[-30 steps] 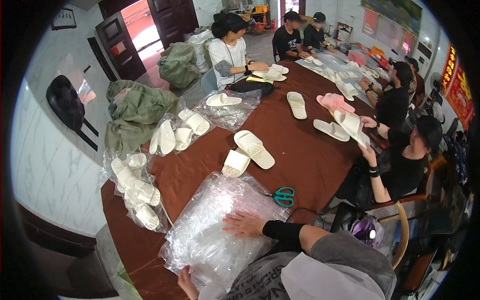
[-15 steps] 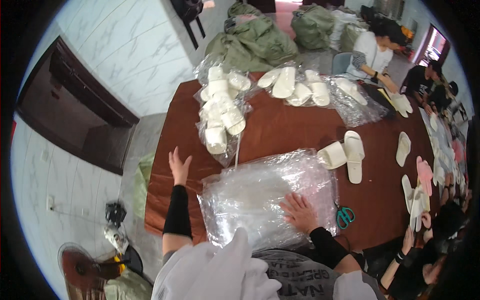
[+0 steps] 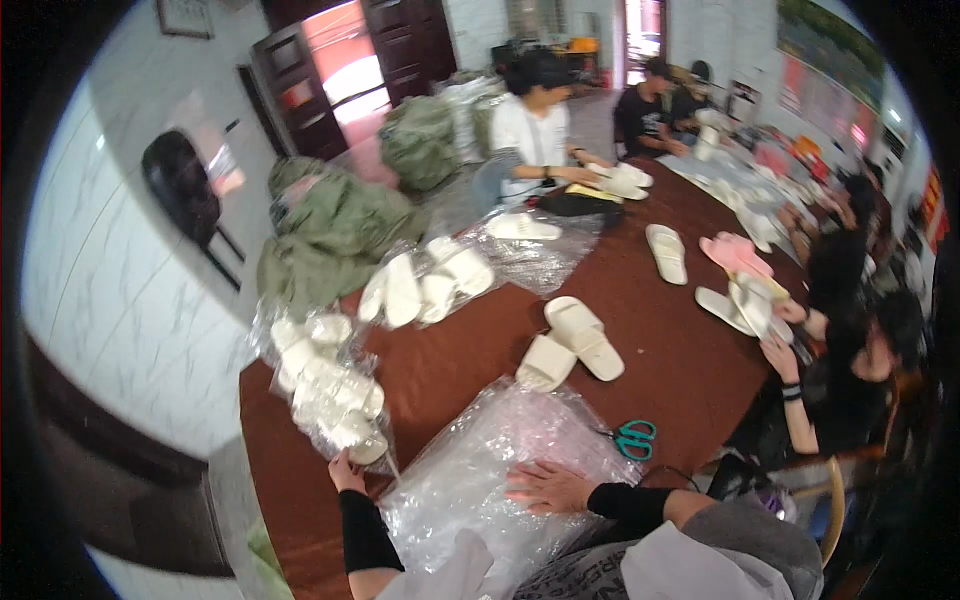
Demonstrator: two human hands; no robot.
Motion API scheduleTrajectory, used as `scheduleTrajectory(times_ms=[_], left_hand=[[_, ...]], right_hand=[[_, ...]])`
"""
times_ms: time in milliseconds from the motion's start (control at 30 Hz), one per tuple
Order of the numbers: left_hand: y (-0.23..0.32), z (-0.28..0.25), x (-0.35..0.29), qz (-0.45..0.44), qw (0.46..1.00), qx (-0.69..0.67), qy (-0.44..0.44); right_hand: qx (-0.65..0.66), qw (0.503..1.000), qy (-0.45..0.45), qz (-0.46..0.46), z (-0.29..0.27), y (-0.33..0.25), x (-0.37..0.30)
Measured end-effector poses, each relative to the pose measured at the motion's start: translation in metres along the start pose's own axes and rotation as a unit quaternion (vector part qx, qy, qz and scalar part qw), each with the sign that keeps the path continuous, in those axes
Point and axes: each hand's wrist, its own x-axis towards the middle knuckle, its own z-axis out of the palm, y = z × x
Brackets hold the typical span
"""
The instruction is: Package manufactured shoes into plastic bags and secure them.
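My right hand (image 3: 550,487) lies flat with its fingers spread on a stack of clear plastic bags (image 3: 450,510) in front of me. My left hand (image 3: 346,471) is at the near end of a heap of white slippers (image 3: 335,385) in clear bags, its fingertips at the lowest slipper; the fingers look apart, though partly hard to make out. Just beyond the stack lies an unbagged pair of cream slippers (image 3: 585,338), one overlapping the other. Teal-handled scissors (image 3: 635,440) rest right of the stack.
More bagged slippers (image 3: 440,283) lie along the far left edge of the brown-covered table (image 3: 460,345). A single slipper (image 3: 667,254) and a pink slipper (image 3: 735,255) are farther right. A co-worker in white (image 3: 535,130) and others handle slippers around the table. Green sacks (image 3: 340,235) stand behind.
My view has swung to the right. My left hand has moved from open air beside the stack to the near end of the bagged slippers. My right hand stays flat on the plastic.
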Motion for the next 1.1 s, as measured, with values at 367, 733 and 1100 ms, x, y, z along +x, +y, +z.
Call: scheduleTrajectory(times_ms=[367, 733, 1100], left_hand=[[0.062, 0.046, -0.071, 0.176, 0.976, -0.034, -0.122], [0.158, 0.048, -0.292, 0.155, 0.943, 0.092, -0.279], [0.015, 0.000, -0.233, 0.506, 0.728, 0.460, -0.051]], right_hand=[[0.008, 0.999, 0.023, 0.026, 0.016, -0.003, -0.012], [-0.036, 0.999, 0.023, 0.014, 0.019, 0.005, -0.005], [-0.034, 0.999, 0.015, 0.014, 0.020, -0.002, 0.005]])
